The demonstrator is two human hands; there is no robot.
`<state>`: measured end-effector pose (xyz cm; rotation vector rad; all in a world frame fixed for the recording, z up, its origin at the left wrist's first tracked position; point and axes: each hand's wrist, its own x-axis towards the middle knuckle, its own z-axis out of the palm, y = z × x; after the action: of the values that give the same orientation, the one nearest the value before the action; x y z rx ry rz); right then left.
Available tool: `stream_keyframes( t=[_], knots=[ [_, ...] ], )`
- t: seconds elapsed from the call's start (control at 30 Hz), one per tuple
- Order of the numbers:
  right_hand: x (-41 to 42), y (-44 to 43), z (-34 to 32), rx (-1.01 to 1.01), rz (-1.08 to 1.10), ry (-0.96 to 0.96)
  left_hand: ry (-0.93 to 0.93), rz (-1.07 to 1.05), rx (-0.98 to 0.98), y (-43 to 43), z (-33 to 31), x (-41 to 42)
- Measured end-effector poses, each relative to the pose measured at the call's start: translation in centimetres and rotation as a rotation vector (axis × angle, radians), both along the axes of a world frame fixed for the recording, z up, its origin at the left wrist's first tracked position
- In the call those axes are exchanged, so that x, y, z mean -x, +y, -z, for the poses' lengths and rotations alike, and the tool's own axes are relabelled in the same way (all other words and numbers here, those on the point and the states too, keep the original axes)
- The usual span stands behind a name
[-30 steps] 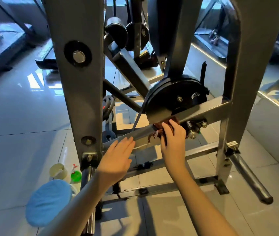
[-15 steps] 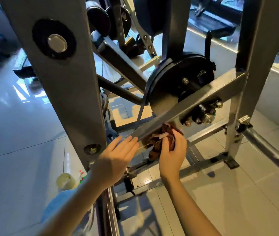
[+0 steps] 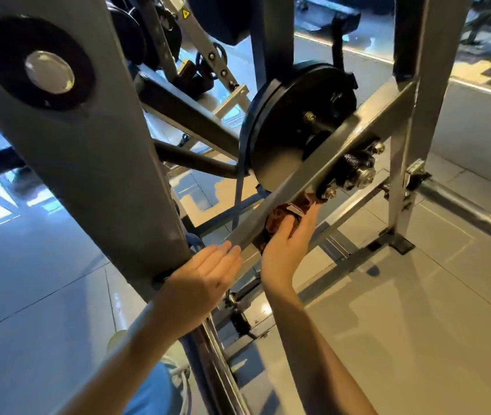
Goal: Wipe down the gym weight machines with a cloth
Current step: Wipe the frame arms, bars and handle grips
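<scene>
A grey steel weight machine fills the view. Its slanted cross bar (image 3: 355, 139) runs from lower left to upper right, in front of a black round pulley disc (image 3: 286, 127). My right hand (image 3: 286, 244) presses a dark brown cloth (image 3: 280, 218) against the underside of that bar, just below a cluster of bolts (image 3: 358, 172). My left hand (image 3: 208, 275) hovers with flat, spread fingers beside the bar's lower end and holds nothing. Part of the cloth is hidden behind the bar.
A wide grey upright (image 3: 88, 151) with a black bolt cap (image 3: 46, 70) stands close on the left. A chrome plate peg (image 3: 462, 211) sticks out at right. Floor frame rails (image 3: 355, 259) lie on glossy tiles. More machines stand behind.
My right hand has slid the cloth up along the underside of the slanted bar toward the bolts. The view has moved closer to the machine. My left hand stays in about the same spot.
</scene>
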<state>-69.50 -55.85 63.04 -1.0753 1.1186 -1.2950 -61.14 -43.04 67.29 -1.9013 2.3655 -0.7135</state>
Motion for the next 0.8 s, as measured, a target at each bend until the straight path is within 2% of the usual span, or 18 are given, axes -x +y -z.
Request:
stream_keyframes(
  t=[0.17, 0.27, 0.37, 0.47, 0.57, 0.67, 0.73, 0.8],
  knots=[
    [-0.1, 2.6, 1.2, -0.044, -0.143, 0.042, -0.141, 0.090, -0.016, 1.1, -1.6, -1.2],
    [0.0, 1.3, 0.8, -0.007, -0.090, 0.028, -0.366, 0.198, -0.015, 1.8, -2.1, -2.9],
    [-0.9, 3.0, 0.4, -0.070, -0.084, -0.051, -0.474, 0.219, -0.001, 1.6, -1.6, -3.6],
    [-1.3, 5.7, 1.6, 0.008, -0.176, 0.006, -0.477, 0.207, 0.038, 1.5, -1.1, -3.8],
    [-0.6, 3.8, 2.3, 0.083, -0.173, 0.033, -0.472, 0.224, 0.088, 1.7, -0.7, -4.2],
    [-0.6, 2.7, 1.7, 0.039, -0.110, -0.026, -0.476, 0.234, 0.122, 1.5, -0.6, -4.3],
    [-1.3, 4.6, 1.4, -0.005, -0.140, -0.075, -0.457, 0.244, 0.150, 1.4, -0.6, -4.2],
    [-1.6, 6.8, 1.3, 0.024, -0.193, -0.033, -0.457, 0.248, 0.164, 1.3, -0.5, -4.2]
  ],
)
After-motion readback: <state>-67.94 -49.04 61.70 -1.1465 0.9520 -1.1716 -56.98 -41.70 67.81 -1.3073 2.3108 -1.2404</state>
